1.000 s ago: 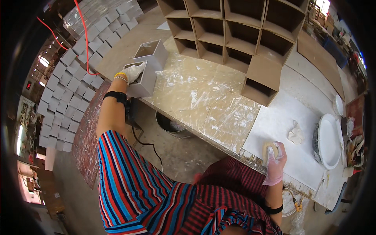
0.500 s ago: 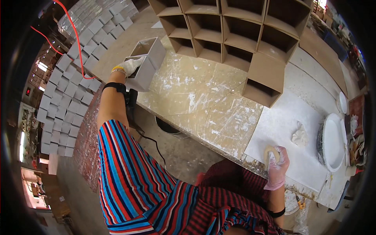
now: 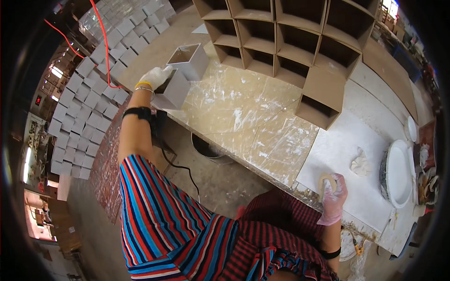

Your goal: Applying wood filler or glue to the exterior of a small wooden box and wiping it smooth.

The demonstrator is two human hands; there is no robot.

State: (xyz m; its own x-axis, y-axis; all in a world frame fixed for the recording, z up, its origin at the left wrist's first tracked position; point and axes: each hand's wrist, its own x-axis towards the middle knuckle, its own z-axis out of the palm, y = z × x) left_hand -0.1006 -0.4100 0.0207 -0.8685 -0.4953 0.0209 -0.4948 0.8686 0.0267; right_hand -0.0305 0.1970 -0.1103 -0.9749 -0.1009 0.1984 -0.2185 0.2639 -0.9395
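My left hand (image 3: pixel 156 77), in a white glove with a yellow cuff, reaches to the table's far left end. It grips the rim of an open white box (image 3: pixel 174 95), some fingers hidden by the wall. Just behind that box stands a second open white box (image 3: pixel 194 67). My right hand (image 3: pixel 334 199), in a thin pinkish glove smeared with white, is closed at the table's near edge. It holds a beige curved, ring-like piece (image 3: pixel 322 183) whose exact kind I cannot make out. Right of it lies a crumpled off-white wad (image 3: pixel 360 164).
Brown open cardboard boxes (image 3: pixel 257 35) are stacked along the table's far side; a single brown box (image 3: pixel 323 96) juts toward me. A round white-filled basin (image 3: pixel 397 173) stands at right. Many white boxes (image 3: pixel 84 110) are piled at left. A red hose (image 3: pixel 104 42) hangs there.
The nearer white box, in my left hand's grip, has come slightly apart from the one behind it. My right hand still holds the beige piece. The whole view has shifted a little.
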